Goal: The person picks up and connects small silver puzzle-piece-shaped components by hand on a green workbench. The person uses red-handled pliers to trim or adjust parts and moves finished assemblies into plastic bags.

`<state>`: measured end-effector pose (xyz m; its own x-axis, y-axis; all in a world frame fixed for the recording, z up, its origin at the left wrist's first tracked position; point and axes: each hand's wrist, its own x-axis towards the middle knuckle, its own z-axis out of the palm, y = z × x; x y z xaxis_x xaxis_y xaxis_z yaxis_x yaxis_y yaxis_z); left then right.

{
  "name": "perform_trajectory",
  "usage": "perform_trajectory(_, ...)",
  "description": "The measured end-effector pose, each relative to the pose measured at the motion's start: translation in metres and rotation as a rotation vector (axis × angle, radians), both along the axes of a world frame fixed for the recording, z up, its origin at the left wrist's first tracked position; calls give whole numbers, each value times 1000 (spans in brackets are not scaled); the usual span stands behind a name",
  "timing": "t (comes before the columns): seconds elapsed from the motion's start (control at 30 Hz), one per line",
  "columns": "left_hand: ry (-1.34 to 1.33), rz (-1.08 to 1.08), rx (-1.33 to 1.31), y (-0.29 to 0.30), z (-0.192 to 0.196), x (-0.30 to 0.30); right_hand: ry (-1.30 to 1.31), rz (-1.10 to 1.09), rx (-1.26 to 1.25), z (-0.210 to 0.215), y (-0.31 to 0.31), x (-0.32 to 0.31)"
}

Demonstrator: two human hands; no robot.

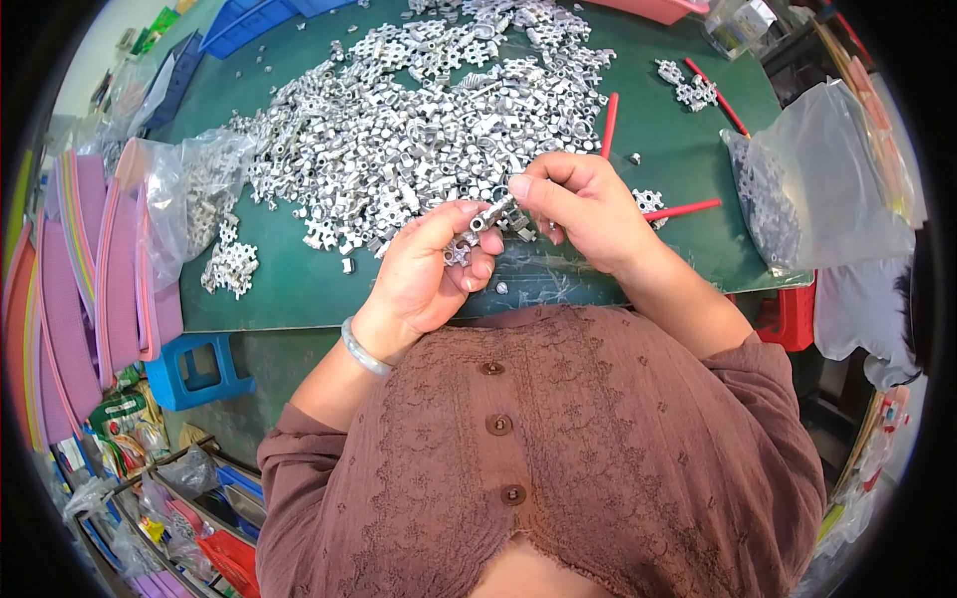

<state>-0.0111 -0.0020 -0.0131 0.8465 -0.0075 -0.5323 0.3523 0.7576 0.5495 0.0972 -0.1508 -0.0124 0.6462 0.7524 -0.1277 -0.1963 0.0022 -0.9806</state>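
Left hand (427, 267) clamps metal part (488, 216) between thumb and fingers, apparently steadying it. Right hand (586, 211) pinches its upper end. Pile (389, 140) lies beyond, seemingly for easy reach.

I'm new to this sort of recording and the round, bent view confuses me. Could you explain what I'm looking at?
There is no robot here: a person works with two bare hands. The one picture comes from a wide fisheye camera on their head, looking down, so straight edges curve near the rim. Picture left is the person's left.

A big pile of small silvery parts lies on a green table, with red rods to its right and clear plastic bags at both sides.

The left hand holds small silvery pieces; the right hand pinches at their upper end.
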Motion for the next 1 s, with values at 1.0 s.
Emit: perform_trajectory(1.0, -360, 332, -375, 24, 1, -22, -1047, 447, 178, 58, 39, -31)
